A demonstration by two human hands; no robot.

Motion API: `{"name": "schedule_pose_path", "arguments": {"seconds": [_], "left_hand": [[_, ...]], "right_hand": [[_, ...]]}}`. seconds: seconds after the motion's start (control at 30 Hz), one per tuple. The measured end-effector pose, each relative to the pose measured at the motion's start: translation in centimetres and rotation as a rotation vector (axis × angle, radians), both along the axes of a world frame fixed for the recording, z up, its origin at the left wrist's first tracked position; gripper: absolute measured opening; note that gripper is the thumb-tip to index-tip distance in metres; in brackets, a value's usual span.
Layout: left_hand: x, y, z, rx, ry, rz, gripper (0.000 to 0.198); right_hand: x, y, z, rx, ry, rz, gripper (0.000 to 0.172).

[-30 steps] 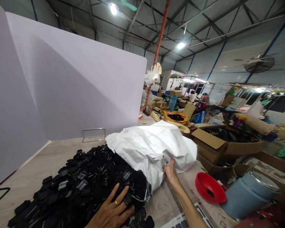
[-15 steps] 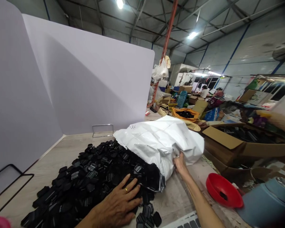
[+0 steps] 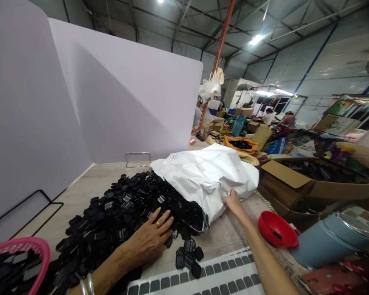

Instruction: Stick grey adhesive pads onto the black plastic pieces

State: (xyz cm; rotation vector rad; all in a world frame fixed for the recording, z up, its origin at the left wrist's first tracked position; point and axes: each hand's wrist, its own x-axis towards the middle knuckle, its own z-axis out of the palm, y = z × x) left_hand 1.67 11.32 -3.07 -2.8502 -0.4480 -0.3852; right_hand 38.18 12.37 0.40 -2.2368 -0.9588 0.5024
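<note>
A white plastic bag (image 3: 199,176) lies on its side with its black-lined mouth facing left. Small black plastic pieces (image 3: 101,225) are heaped at the mouth and spread over the table (image 3: 89,184). My left hand (image 3: 153,235), with a ring on one finger, rests palm down on the heap's near edge, fingers stretched out. My right hand (image 3: 233,203) is closed on the bag's near side, pinching a fold. A few loose pieces (image 3: 189,254) lie between my hands, some at the edge of a white sheet with rows of dark stickers (image 3: 172,282).
A pink basket (image 3: 44,262) of black pieces stands at the lower left. To the right are a red bowl (image 3: 278,229), a blue flask (image 3: 326,241) and an open cardboard box (image 3: 326,188). White panels (image 3: 126,90) wall off the back and left.
The view has shifted, bringing more of the pink basket and sticker sheet into sight. My left hand has drawn slightly left, away from the bag's mouth. My right hand keeps its grip.
</note>
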Motion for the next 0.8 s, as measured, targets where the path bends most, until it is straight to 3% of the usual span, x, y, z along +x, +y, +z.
{"name": "schedule_pose_path", "arguments": {"seconds": [0.1,0.2,0.3,0.4,0.47,0.57,0.7,0.8], "left_hand": [[-1.2,-1.4,0.2,0.047,-0.051,0.057,0.04],[-3.3,-3.8,0.8,0.062,-0.11,0.163,0.047],[-6.1,-6.8,1.2,0.071,-0.093,0.261,0.055],[-8.5,-9.4,0.8,0.081,-0.117,0.283,0.072],[-9.5,-10.4,0.2,0.101,-0.124,0.275,0.085],[-10.0,-10.7,-0.7,0.116,-0.107,0.32,0.087],[-9.8,-9.8,-1.2,0.07,-0.06,0.361,0.086],[-9.4,-8.7,-1.2,0.06,-0.043,0.384,0.073]], "right_hand": [[-0.7,-4.0,0.4,0.027,-0.135,0.099,0.051],[-2.1,-8.7,0.4,0.06,-0.194,0.223,0.041],[-4.4,-12.7,-0.2,0.044,-0.11,0.492,0.025],[-7.4,-15.3,-0.8,-0.025,-0.029,0.905,0.034],[-9.4,-15.8,-1.0,-0.076,-0.077,1.066,0.04],[-11.8,-15.1,-0.8,-0.076,-0.218,1.17,0.04],[-13.6,-12.5,-0.2,-0.041,-0.359,1.208,0.039],[-14.6,-11.6,0.2,-0.007,-0.388,1.167,0.045]]}}
